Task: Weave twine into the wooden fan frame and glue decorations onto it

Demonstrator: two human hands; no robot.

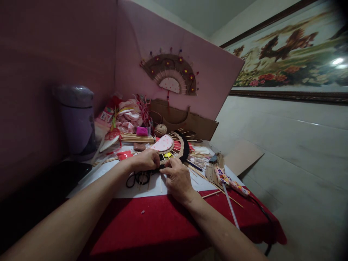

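Observation:
A half-round fan frame of thin sticks lies on white paper (122, 188), with a pink dotted half-disc (164, 143) at its centre and a black cord band (186, 146) along its curved edge. My left hand (148, 159) is closed at the near part of the fan, its fingertips curled down. My right hand (178, 179) pinches at the black band right beside it, thumb and finger pressed together. Loose black cord (138, 178) loops out below my left hand. The fingers hide the exact spot they grip.
A finished fan (168, 67) hangs on the pink board. At the left stands a purple container (77, 123). A twine ball (160, 130), pink cloth (129, 115) and bundled sticks (133, 138) lie behind; a flower-patterned glue gun (233, 185) is at the right on red cloth (146, 228).

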